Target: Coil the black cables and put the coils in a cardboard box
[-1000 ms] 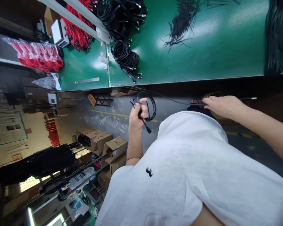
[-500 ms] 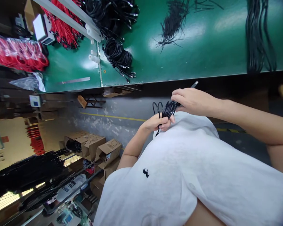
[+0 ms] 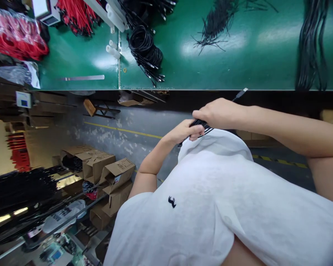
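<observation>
**Two hands on a bundled cable [image 3: 198, 122]**

Seen from my remote seat through the head camera. The black cable lies gathered in front of the body, just above the hem of the white shirt [image 3: 208, 207] in the view and apart from the green table [image 3: 246, 62]. The left hand [image 3: 185, 132] grasps one end of the bundle, thumb laid across the strands; a short dark end shows below it. The right hand [image 3: 220, 112] is closed over the other end, though I cannot see its fingertips fully. A plug [image 3: 241, 94] juts past the back of that hand toward the table's edge; whether it touches the edge I cannot tell.

Handling note, in my judgement: the step is to keep the strands together. I would let the left thumb pin every strand flat, with the right hand pressing evenly so that no loop slips out or kinks. The plug is best left free of the grip, since bending at its neck could strain the wire. On the table, well apart from both hands, lie finished-looking coils [image 3: 145, 48], a heap of thin black strips [image 3: 218, 22] and long dark strands [image 3: 310, 48].
</observation>
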Available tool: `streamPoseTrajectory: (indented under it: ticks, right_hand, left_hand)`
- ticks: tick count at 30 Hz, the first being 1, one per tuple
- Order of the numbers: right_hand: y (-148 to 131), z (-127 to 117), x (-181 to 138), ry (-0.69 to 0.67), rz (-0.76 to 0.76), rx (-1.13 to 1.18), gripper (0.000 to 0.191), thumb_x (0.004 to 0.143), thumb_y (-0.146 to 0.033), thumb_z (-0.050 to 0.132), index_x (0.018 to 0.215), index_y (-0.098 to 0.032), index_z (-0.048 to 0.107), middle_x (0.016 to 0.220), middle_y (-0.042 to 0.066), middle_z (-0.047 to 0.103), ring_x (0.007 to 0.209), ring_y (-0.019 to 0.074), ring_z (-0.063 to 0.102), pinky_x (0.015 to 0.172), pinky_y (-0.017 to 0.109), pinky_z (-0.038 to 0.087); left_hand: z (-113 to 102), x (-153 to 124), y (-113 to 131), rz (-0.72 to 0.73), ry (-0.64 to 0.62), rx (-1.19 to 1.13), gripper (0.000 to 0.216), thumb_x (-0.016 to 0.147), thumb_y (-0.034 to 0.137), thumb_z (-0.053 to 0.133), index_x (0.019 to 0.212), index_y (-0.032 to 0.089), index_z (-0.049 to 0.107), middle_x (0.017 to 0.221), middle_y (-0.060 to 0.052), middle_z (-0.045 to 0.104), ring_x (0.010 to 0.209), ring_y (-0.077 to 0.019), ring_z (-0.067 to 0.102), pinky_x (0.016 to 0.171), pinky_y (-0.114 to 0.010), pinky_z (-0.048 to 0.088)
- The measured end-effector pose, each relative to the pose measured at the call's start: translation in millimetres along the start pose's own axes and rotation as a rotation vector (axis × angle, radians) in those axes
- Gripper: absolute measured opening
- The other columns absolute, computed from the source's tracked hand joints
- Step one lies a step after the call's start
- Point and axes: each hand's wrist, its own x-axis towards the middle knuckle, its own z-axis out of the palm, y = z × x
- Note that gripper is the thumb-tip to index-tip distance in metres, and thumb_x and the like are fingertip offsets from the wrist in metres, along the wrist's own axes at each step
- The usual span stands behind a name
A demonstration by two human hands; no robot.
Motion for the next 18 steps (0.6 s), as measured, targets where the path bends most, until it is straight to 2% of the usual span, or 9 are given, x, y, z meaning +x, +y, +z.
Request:
streamPoseTrajectory:
  ticks: [3,5,8,13,15,18]
  right_hand:
    - [13,-12,5,0.018,-0.005,0.267,0.017,0.083,-0.033,0.066,0.095,-0.021,0.067,0.067,-0.002,0.059,0.061,0.0109,0.052,0.060,0.025,0.031]
    - [23,-13,4,-0.004,0.029,0.473,0.030,0.084,-0.043,0.067,0.105,-0.022,0.066,0.069,-0.004,0.059,0.062,0.0095,0.052,0.060,0.023,0.033]
    - [29,0,-1,-0.008,0.158,0.684,0.038,0.086,-0.049,0.063,0.111,-0.020,0.062,0.064,-0.006,0.055,0.057,0.0080,0.049,0.056,0.022,0.033]
    - [13,25,-7,-0.030,0.275,0.810,0.039,0.081,-0.047,0.069,0.108,-0.019,0.063,0.067,-0.006,0.054,0.056,0.0078,0.046,0.053,0.022,0.032]
    - [8,31,-10,-0.009,0.305,0.915,0.041,0.079,-0.046,0.072,0.109,-0.019,0.063,0.067,-0.006,0.053,0.055,0.0072,0.044,0.052,0.022,0.032]
    - [6,47,-18,0.095,0.336,1.202,0.052,0.073,-0.042,0.077,0.116,-0.018,0.061,0.072,-0.005,0.056,0.057,0.0081,0.047,0.053,0.023,0.037]
  left_hand:
    - [-4,-4,3,0.035,0.111,-0.189,0.047,0.081,0.057,0.071,0.068,0.015,0.054,0.042,0.014,0.022,0.034,-0.0011,0.019,0.037,-0.016,0.022]
    - [-9,-7,3,0.057,0.154,-0.286,0.045,0.090,0.052,0.063,0.067,0.016,0.050,0.043,0.014,0.017,0.033,-0.0011,0.015,0.036,-0.015,0.020]
    - [-18,-11,-3,0.083,0.190,-0.334,0.041,0.089,0.050,0.066,0.072,0.016,0.050,0.046,0.014,0.021,0.034,-0.0008,0.019,0.037,-0.015,0.023]
    - [-31,-18,-15,0.081,0.129,-0.176,0.050,0.066,0.049,0.087,0.084,0.016,0.053,0.054,0.010,0.045,0.044,-0.0039,0.045,0.047,-0.018,0.039]
    - [-30,-20,-19,0.091,0.090,-0.187,0.051,0.067,0.050,0.086,0.082,0.017,0.050,0.052,0.011,0.041,0.041,-0.0027,0.040,0.043,-0.017,0.034]
    - [-24,-18,-26,0.147,0.097,-0.288,0.051,0.070,0.054,0.082,0.079,0.019,0.047,0.048,0.015,0.029,0.035,-0.0002,0.022,0.037,-0.015,0.020]
